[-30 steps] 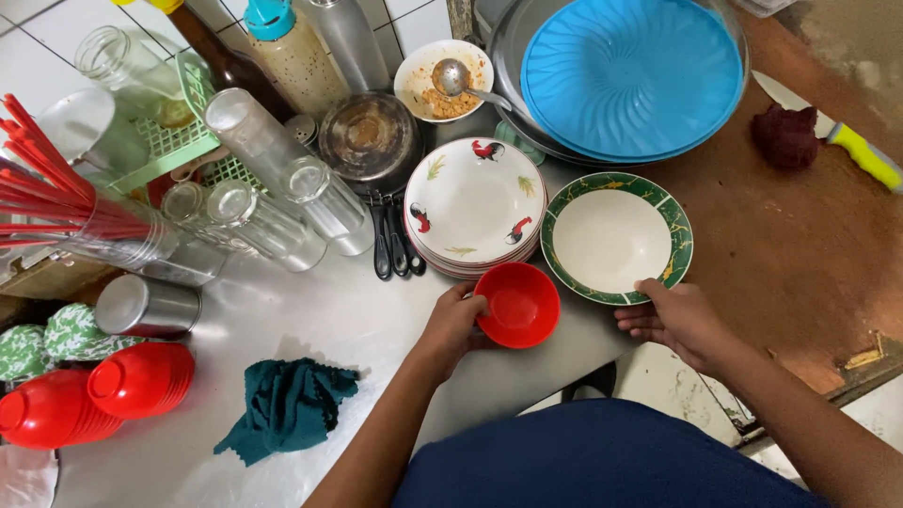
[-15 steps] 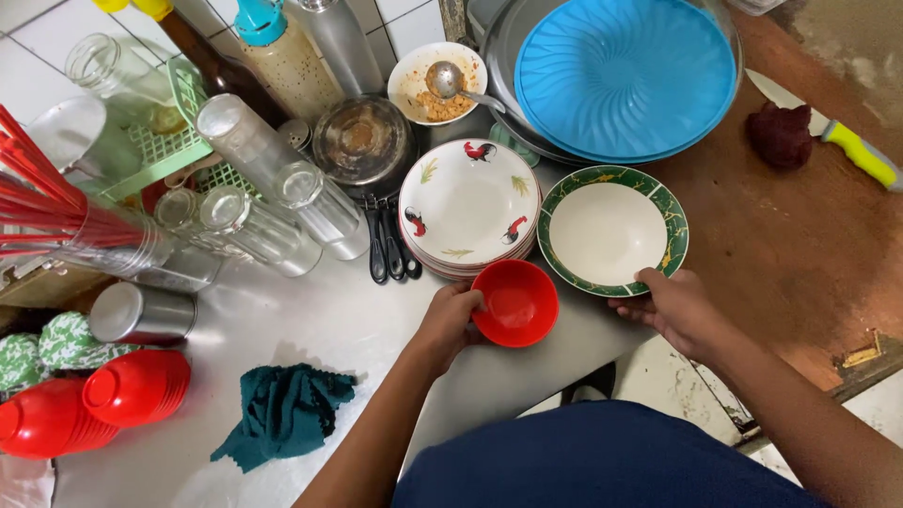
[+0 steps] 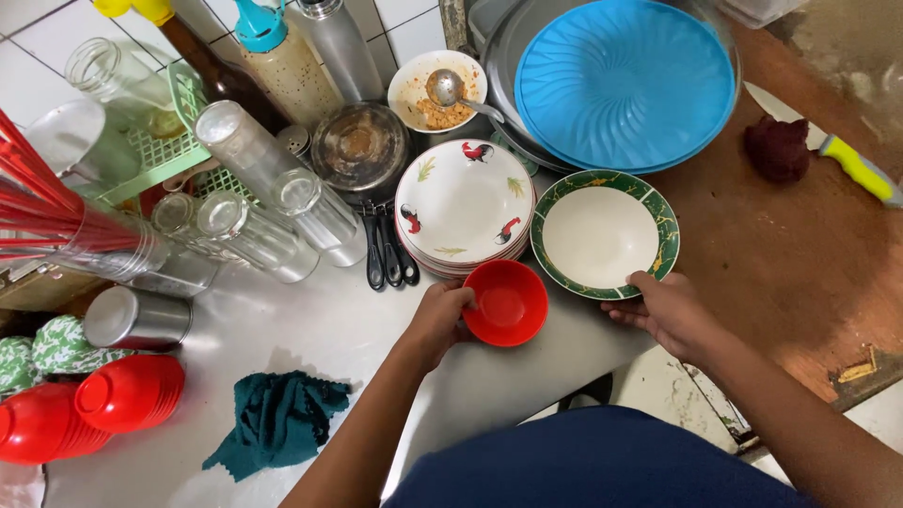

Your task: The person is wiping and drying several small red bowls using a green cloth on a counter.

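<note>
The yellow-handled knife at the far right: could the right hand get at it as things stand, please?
Probably yes. The right hand only grips the rim of the green-rimmed bowl, and bare wooden counter lies between it and the knife; only a dark red lump sits near the blade.

Left hand (image 3: 440, 315), right hand (image 3: 666, 310) — seemingly gripping

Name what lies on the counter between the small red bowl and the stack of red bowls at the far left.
In the head view, between the small red bowl and the stack of red bowls lies a crumpled dark teal cloth; the left hand holds the small bowl.
</note>
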